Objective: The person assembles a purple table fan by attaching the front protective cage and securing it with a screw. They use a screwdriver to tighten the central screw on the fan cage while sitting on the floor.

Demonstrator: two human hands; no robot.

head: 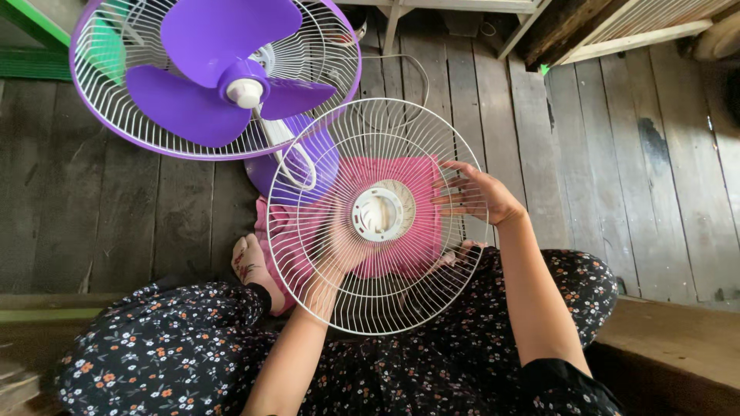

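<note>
The white wire front grille is already off the fan and is held up over the person's lap, tilted toward the camera, with its round white hub near the middle. The right hand rests on the grille's right rim with the fingers spread and curled lightly against the wires, so it steadies the grille more than it clamps it. The left hand is behind the grille, seen through the wires just below and left of the hub; it seems to support the grille from the back, but how far its fingers are closed I cannot tell. Up and to the left of both hands, well apart from the grille's hub though the rims overlap in view, the purple fan lies on the wooden floor with its rear guard, purple blades and white centre cap still in place. Under the grille, beyond the hands, a pink cloth lies on the floor. Judging from this, taking the front grille off is done, while the blades and rear guard have not yet been removed; the grille itself looks fairly clean, though fine dust would not show at this distance.
</note>
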